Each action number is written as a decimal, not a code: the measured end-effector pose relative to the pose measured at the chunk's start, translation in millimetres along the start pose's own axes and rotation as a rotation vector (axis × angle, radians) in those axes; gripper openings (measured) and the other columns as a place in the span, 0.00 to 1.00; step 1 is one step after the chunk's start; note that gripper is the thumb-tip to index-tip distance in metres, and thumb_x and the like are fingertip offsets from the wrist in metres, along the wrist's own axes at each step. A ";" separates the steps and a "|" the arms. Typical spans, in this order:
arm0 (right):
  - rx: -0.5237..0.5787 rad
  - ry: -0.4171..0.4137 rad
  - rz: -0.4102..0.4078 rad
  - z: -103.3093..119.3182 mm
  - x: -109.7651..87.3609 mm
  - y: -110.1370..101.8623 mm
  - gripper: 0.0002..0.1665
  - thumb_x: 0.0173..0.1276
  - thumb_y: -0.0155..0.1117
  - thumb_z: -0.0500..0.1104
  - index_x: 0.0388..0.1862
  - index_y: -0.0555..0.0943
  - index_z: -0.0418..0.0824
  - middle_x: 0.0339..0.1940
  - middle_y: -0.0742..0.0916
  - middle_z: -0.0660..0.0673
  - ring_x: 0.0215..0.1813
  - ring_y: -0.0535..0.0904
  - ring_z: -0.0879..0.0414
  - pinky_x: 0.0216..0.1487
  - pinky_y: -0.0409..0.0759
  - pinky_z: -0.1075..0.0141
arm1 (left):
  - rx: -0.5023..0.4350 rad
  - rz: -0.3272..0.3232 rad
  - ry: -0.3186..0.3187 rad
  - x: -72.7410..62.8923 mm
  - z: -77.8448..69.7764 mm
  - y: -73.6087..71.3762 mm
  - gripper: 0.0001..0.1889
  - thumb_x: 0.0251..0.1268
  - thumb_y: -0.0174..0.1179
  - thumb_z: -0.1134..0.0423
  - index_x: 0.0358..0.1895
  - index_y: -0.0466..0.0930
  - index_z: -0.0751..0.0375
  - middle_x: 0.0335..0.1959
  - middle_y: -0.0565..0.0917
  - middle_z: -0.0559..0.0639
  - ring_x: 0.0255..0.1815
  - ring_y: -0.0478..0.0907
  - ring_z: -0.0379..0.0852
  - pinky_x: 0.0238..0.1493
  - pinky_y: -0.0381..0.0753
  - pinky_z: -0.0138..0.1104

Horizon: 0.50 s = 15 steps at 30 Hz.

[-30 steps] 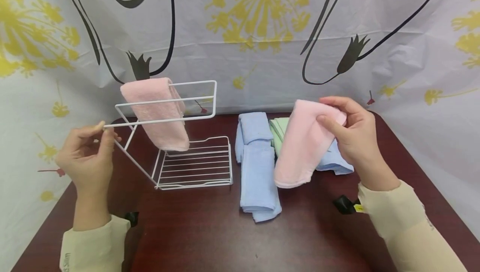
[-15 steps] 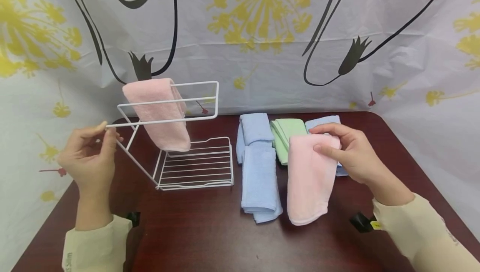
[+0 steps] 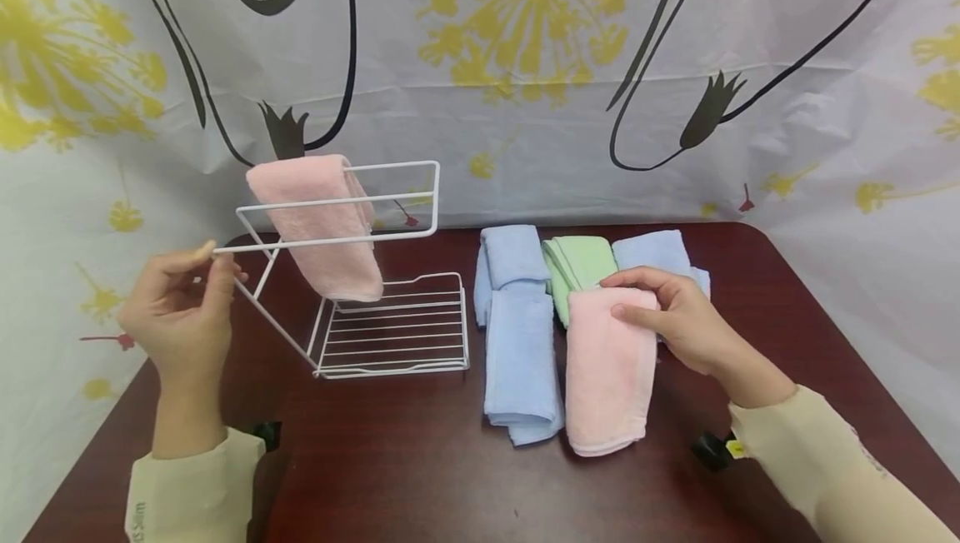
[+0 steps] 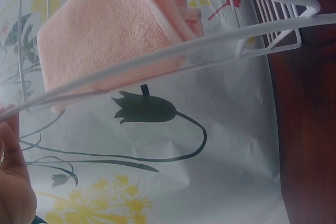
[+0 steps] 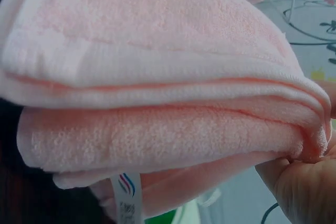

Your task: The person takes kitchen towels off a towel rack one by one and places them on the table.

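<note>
My left hand (image 3: pixel 180 310) pinches the upper corner of a white wire rack (image 3: pixel 337 241) between thumb and fingers. Over the rack's far upper rail hangs a folded pink towel (image 3: pixel 307 201), which also fills the top of the left wrist view. In my right hand (image 3: pixel 682 326) a second folded pink towel (image 3: pixel 609 385) is gripped by its upper edge, hanging in front of the other towels. Its stacked layers and a white label (image 5: pixel 127 198) show close up in the right wrist view. The rack's lower wire shelf (image 3: pixel 397 331) rests on the table.
Folded blue towels (image 3: pixel 521 351) lie right of the rack, one partly over another. Behind the held towel are a green towel (image 3: pixel 581 260) and another blue towel (image 3: pixel 652 250). A patterned sheet (image 3: pixel 525 151) hangs behind the dark red table (image 3: pixel 405 460).
My right hand has lowered the pink towel, moving right and then slightly back left, and the towel now hangs straighter. The left hand keeps its place on the rack.
</note>
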State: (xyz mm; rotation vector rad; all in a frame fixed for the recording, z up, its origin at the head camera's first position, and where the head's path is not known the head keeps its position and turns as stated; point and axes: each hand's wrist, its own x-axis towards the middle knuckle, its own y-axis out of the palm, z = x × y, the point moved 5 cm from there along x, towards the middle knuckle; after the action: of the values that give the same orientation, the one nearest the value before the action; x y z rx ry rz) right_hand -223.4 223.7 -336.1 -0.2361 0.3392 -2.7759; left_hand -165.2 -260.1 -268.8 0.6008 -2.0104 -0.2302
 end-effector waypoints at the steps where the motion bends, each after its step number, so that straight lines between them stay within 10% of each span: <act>1: 0.002 0.019 0.001 -2.7 1.9 0.1 0.15 0.67 0.65 0.33 0.51 0.84 0.46 0.42 0.87 0.57 0.33 0.83 0.64 0.28 0.86 0.68 | 0.002 -0.001 0.003 0.2 -0.4 -0.2 0.08 0.50 0.61 0.85 0.36 0.79 0.88 0.26 0.87 0.53 0.22 0.83 0.40 0.26 0.83 0.23; 15: 0.027 0.183 0.012 -35.1 30.9 -1.4 0.14 0.69 0.66 0.39 0.53 0.81 0.45 0.41 0.86 0.56 0.36 0.84 0.62 0.37 0.88 0.66 | 0.021 0.012 0.012 0.2 -0.9 0.2 0.08 0.51 0.62 0.84 0.35 0.79 0.88 0.28 0.88 0.53 0.23 0.83 0.40 0.27 0.83 0.23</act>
State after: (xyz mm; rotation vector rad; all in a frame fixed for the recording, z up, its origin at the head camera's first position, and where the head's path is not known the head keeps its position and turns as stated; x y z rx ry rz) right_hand -259.6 221.5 -365.6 0.0270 0.3467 -2.7944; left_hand -164.5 -259.9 -268.2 0.6019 -2.0065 -0.1988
